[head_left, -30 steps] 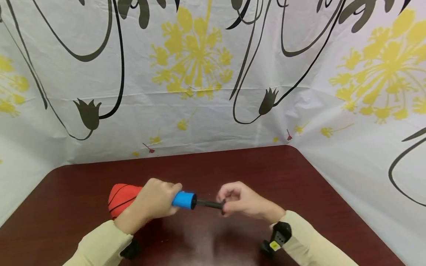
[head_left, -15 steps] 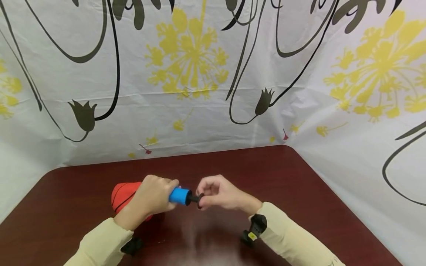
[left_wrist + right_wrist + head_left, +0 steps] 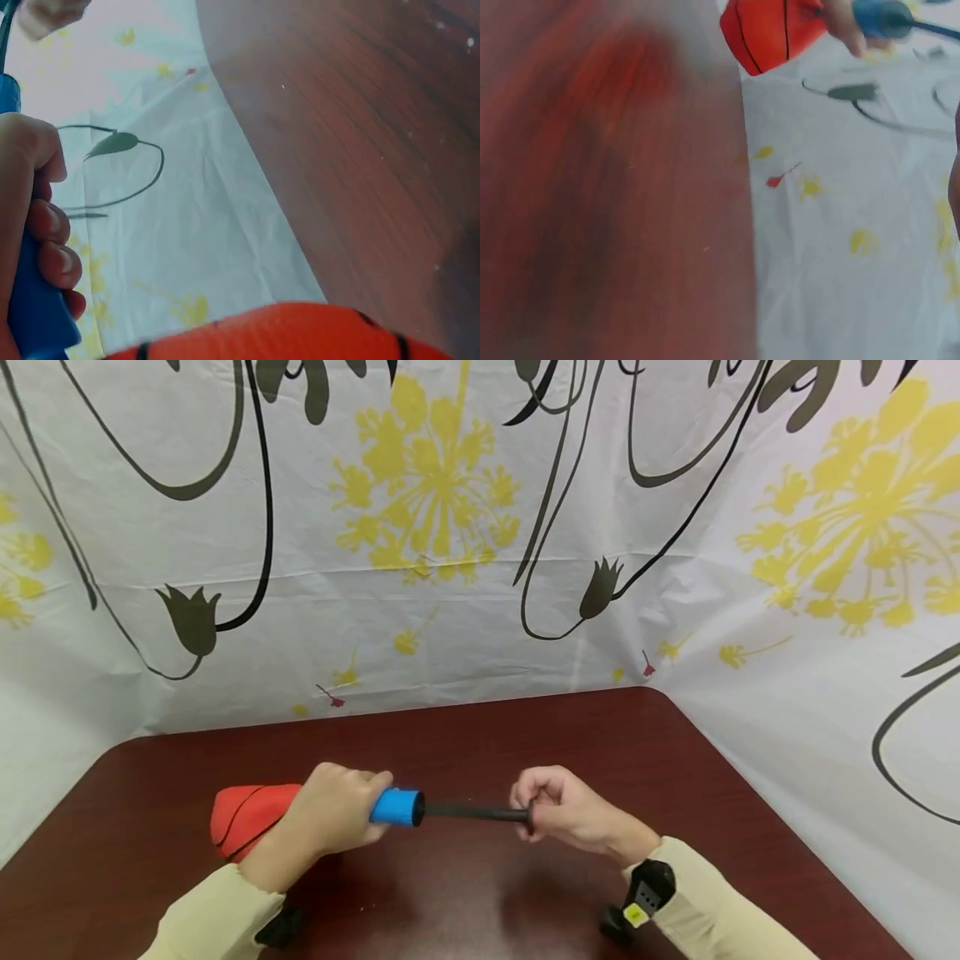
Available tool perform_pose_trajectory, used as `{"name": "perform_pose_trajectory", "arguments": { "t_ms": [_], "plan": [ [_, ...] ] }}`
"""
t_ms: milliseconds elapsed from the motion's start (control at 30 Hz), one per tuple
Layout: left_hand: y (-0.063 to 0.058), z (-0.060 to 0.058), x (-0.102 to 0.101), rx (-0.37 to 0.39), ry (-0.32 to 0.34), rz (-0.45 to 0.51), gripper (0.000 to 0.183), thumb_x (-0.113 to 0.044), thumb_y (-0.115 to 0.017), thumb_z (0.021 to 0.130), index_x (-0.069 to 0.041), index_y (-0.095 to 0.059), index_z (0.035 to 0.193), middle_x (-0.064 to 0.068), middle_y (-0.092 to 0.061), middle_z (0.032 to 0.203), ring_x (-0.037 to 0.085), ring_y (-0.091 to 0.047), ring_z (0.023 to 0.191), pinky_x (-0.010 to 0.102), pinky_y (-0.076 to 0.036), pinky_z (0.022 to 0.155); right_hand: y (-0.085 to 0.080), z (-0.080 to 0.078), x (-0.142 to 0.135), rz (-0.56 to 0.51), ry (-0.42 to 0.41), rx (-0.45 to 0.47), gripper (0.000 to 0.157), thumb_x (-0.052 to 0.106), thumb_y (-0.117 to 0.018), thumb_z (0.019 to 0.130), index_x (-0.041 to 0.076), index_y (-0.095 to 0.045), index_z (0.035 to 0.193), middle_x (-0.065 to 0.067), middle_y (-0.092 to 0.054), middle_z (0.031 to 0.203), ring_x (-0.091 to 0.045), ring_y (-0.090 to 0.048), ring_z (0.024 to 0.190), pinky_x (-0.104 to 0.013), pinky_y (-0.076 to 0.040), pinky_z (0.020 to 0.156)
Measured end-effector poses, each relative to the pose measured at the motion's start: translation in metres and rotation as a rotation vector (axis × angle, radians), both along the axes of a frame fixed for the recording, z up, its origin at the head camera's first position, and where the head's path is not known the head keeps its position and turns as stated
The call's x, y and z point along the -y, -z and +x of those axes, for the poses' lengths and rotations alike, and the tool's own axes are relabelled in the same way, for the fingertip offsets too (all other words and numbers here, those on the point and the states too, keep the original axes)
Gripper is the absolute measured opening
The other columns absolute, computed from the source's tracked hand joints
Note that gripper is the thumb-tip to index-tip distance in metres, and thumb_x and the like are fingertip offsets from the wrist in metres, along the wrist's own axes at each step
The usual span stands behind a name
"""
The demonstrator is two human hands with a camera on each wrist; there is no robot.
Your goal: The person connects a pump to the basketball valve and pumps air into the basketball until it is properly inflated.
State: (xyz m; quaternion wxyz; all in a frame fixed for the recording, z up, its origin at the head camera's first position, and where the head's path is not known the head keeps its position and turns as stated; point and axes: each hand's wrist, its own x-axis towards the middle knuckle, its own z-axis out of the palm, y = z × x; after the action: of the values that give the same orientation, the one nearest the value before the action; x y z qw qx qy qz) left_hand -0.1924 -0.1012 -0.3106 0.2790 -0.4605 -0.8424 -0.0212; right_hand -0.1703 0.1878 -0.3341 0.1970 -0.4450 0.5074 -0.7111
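Note:
A blue hand pump (image 3: 396,807) lies roughly level above the table, its barrel gripped by my left hand (image 3: 333,810). In the left wrist view, curled fingers wrap the blue barrel (image 3: 37,307). From the barrel's right end a long stretch of dark rod (image 3: 472,812) sticks out. My right hand (image 3: 573,814) pinches the small black handle at the rod's tip. A red ball (image 3: 251,817) with black lines, misshapen and soft-looking, sits at the pump's left end, partly behind my left hand. Where ball and pump meet is hidden in the head view.
The dark red-brown table (image 3: 480,743) has rounded far corners. White cloth (image 3: 450,635) with yellow and dark plant prints hangs behind it and along its sides. Each wrist carries a black camera, such as the right wrist camera (image 3: 651,887).
My right hand first moved left, pushing the rod into the barrel, then drew back right, pulling the rod far out. The left hand and ball shifted slightly left.

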Motion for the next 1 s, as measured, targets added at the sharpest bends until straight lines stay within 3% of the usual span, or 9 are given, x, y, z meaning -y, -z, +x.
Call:
{"name": "perform_pose_trajectory", "arguments": {
  "t_ms": [167,267,400,600,700,800,900,1000],
  "plan": [
    [-0.005,0.003,-0.01,-0.04,0.028,-0.002,0.031,-0.027,-0.073,0.055,-0.012,-0.05,0.069,-0.005,-0.048,0.052,0.006,-0.04,0.039,0.021,-0.032,0.039,-0.003,-0.004,0.039,0.065,0.099,-0.168,0.027,0.013,-0.061,0.081,-0.008,-0.045,0.081,-0.002,-0.052,0.084,-0.009,-0.06,0.071,-0.032,-0.051,0.058],
    [-0.005,0.004,-0.011,-0.036,0.024,-0.009,0.031,-0.026,-0.072,0.055,-0.012,-0.049,0.069,-0.006,-0.045,0.051,0.006,-0.038,0.039,0.02,-0.03,0.039,-0.004,-0.005,0.05,0.101,0.143,-0.199,0.027,0.012,-0.061,0.082,-0.011,-0.045,0.083,-0.002,-0.053,0.083,-0.008,-0.06,0.071,-0.038,-0.051,0.058],
    [-0.001,0.002,-0.009,-0.016,0.036,-0.017,0.031,-0.026,-0.071,0.058,-0.011,-0.047,0.07,-0.006,-0.046,0.051,0.004,-0.038,0.039,0.019,-0.03,0.039,-0.006,-0.001,0.04,0.107,0.145,-0.112,0.017,0.006,-0.061,0.081,-0.006,-0.05,0.086,-0.001,-0.055,0.087,-0.009,-0.06,0.073,-0.031,-0.051,0.062],
    [0.0,-0.001,0.006,-0.007,-0.004,0.009,0.035,-0.027,-0.074,0.058,-0.012,-0.046,0.071,-0.005,-0.051,0.054,0.005,-0.041,0.04,0.02,-0.034,0.04,-0.004,0.005,0.002,-0.003,0.01,0.01,0.008,0.005,-0.055,0.085,0.008,-0.054,0.092,0.0,-0.057,0.087,-0.009,-0.058,0.077,-0.018,-0.046,0.063],
    [0.003,-0.003,0.009,0.0,-0.009,0.003,0.034,-0.027,-0.074,0.058,-0.012,-0.047,0.071,-0.005,-0.051,0.054,0.005,-0.041,0.041,0.02,-0.034,0.04,0.0,0.005,-0.004,-0.017,0.006,0.028,0.003,0.009,-0.052,0.087,0.007,-0.051,0.089,-0.001,-0.056,0.085,-0.008,-0.057,0.077,-0.016,-0.045,0.062],
    [0.008,-0.003,0.006,0.012,0.006,-0.003,0.031,-0.027,-0.073,0.059,-0.012,-0.048,0.07,-0.006,-0.051,0.054,0.004,-0.042,0.041,0.02,-0.033,0.04,0.003,0.005,0.01,0.024,0.066,-0.049,0.011,0.008,-0.056,0.085,0.0,-0.048,0.085,0.0,-0.054,0.086,-0.008,-0.059,0.075,-0.022,-0.049,0.06],
    [0.012,-0.002,-0.001,0.015,0.025,0.013,0.029,-0.027,-0.072,0.058,-0.012,-0.049,0.07,-0.005,-0.053,0.055,0.005,-0.044,0.041,0.02,-0.033,0.04,0.001,0.001,0.033,0.077,0.155,-0.203,0.019,0.008,-0.059,0.083,-0.006,-0.048,0.084,-0.007,-0.053,0.082,-0.007,-0.06,0.072,-0.03,-0.051,0.056],
    [0.013,0.0,-0.007,0.022,0.021,0.035,0.029,-0.027,-0.072,0.058,-0.012,-0.05,0.069,-0.005,-0.052,0.054,0.005,-0.044,0.041,0.02,-0.034,0.041,0.0,-0.006,0.051,0.134,0.22,-0.315,0.023,0.015,-0.062,0.08,-0.005,-0.05,0.083,-0.016,-0.052,0.076,-0.006,-0.057,0.067,-0.034,-0.05,0.052]
  ]
}}
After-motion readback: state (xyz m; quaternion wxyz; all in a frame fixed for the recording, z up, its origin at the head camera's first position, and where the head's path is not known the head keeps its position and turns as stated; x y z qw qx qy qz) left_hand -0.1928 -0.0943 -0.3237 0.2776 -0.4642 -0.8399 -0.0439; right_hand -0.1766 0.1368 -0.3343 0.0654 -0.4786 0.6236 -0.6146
